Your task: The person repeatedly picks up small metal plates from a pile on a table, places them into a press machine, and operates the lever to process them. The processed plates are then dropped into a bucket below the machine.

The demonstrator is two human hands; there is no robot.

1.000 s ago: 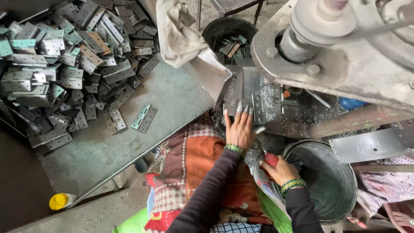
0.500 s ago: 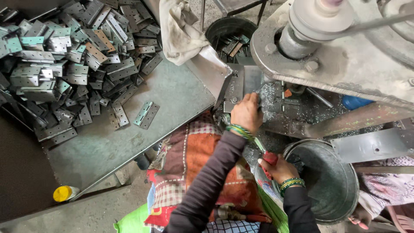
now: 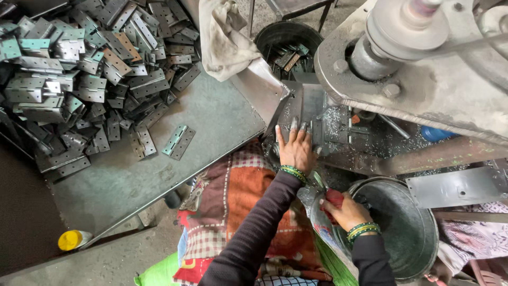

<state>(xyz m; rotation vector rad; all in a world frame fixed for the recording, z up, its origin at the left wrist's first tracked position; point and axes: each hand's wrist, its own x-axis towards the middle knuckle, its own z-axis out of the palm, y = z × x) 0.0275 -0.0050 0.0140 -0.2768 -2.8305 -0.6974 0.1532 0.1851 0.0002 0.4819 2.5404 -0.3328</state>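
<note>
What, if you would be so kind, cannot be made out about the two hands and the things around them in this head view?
- Left hand: lies flat on the metal plate; what sits under its palm is hidden.
- Right hand: closed on a red object, its fingers hiding the shape.
- Metal bucket: its contents cannot be made out.
- Machine: cut off by the top edge.

The pile of hinges [image 3: 79, 69] is being cut off by the left and top edges; the red object [image 3: 334, 198] is being largely covered by the right hand [image 3: 346, 211], its kind being left untellable

left hand [image 3: 296, 149] flat on metal plate [image 3: 312, 108], right hand [image 3: 344, 211] gripping red handle [image 3: 333, 198]
</note>
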